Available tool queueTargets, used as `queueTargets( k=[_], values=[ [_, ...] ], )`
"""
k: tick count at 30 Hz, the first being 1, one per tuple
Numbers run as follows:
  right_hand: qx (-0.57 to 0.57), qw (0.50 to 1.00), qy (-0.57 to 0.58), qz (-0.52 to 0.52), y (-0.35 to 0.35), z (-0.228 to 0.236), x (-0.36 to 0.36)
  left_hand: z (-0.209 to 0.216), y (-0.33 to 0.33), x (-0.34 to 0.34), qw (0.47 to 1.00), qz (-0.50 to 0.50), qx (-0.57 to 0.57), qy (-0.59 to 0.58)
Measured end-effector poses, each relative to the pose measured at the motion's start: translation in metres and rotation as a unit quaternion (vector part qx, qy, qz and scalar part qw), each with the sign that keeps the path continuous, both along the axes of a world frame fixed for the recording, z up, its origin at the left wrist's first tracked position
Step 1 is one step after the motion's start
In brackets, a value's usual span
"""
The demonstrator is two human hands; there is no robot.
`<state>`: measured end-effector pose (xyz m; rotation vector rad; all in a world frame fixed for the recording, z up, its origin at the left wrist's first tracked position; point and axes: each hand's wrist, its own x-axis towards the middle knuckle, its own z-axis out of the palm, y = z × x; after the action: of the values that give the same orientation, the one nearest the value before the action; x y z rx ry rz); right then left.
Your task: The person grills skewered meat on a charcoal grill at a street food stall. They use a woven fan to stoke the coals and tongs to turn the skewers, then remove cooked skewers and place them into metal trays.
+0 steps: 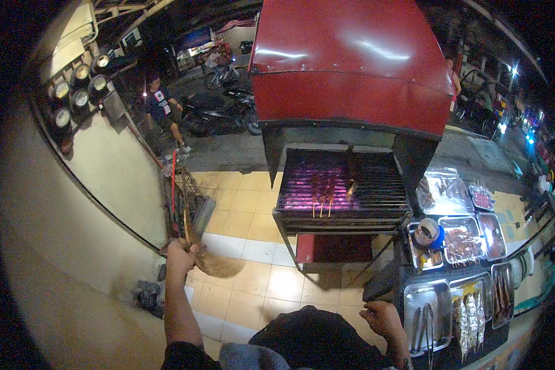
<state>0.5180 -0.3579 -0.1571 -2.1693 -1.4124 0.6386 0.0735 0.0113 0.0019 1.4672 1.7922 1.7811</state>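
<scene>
At the left, by the wall, my left hand (180,258) is closed around a tan straw broom (219,265), its bristles fanning out to the right. My right hand (382,319) is raised at the lower right with curled fingers, and nothing shows in it. Beside that hand lies a metal tray (438,296) with metal tongs (428,327) in it. Ahead stands a grill (376,185) with glowing pinkish coals. A few skewers of meat (322,186) rest on its grate, sticks toward me, with a darker piece (351,182) to their right.
A red metal hood (351,68) covers the grill's far side. On the right-hand table are trays of skewered meat (461,237), foil-wrapped pieces (470,317) and a blue-and-clear container (428,233). A wire rack (188,188) stands at the left wall. Beyond, a person (163,111) walks near parked motorcycles (219,114).
</scene>
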Motion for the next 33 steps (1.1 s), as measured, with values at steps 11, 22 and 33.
queueTargets(
  k=[11, 22, 33],
  values=[
    [-0.035, 0.999, 0.007, -0.012, 0.004, 0.001, 0.012, 0.094, -0.052, -0.017, 0.927, 0.020, 0.345, -0.147],
    [-0.013, 1.000, -0.009, -0.006, -0.006, -0.012, 0.022, 0.038, -0.029, -0.027, 0.986, -0.003, 0.144, -0.086],
    [-0.023, 0.998, 0.017, 0.052, 0.005, 0.015, 0.017, -0.020, -0.017, -0.012, 0.968, -0.128, -0.170, 0.131]
  ],
)
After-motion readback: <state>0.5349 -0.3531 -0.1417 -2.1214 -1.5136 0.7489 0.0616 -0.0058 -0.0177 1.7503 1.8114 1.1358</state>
